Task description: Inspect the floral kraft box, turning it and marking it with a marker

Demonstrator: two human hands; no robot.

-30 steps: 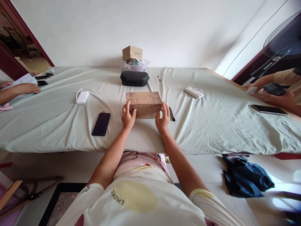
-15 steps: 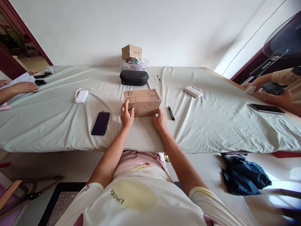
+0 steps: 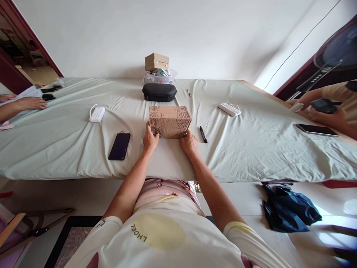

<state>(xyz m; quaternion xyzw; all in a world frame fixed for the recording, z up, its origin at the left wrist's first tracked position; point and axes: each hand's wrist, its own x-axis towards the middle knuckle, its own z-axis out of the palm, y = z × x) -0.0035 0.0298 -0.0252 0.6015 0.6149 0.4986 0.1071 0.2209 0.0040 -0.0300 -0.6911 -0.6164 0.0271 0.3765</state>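
Note:
A brown cardboard box (image 3: 170,121) with dark flower drawings stands on the cloth-covered table (image 3: 251,149) right in front of me. My left hand (image 3: 150,139) grips its near left corner, fingers bent against the side. My right hand (image 3: 189,142) presses against its near right lower edge, fingers curled. A black marker (image 3: 203,134) lies just right of the box. A black phone (image 3: 119,146) lies to the left of my left hand.
Behind the box sit a black zip case (image 3: 159,92), a clear tub (image 3: 160,76) with a small carton (image 3: 156,61) on top, two white pouches (image 3: 97,113) (image 3: 230,109) and a pen (image 3: 189,92). Other people's hands (image 3: 32,103) (image 3: 329,111) rest at both table ends. A phone (image 3: 317,129) lies right.
The box was turned slightly and squared up to face me. My right hand slid from the box's right end down to its near bottom edge; my left hand dropped lower on the corner.

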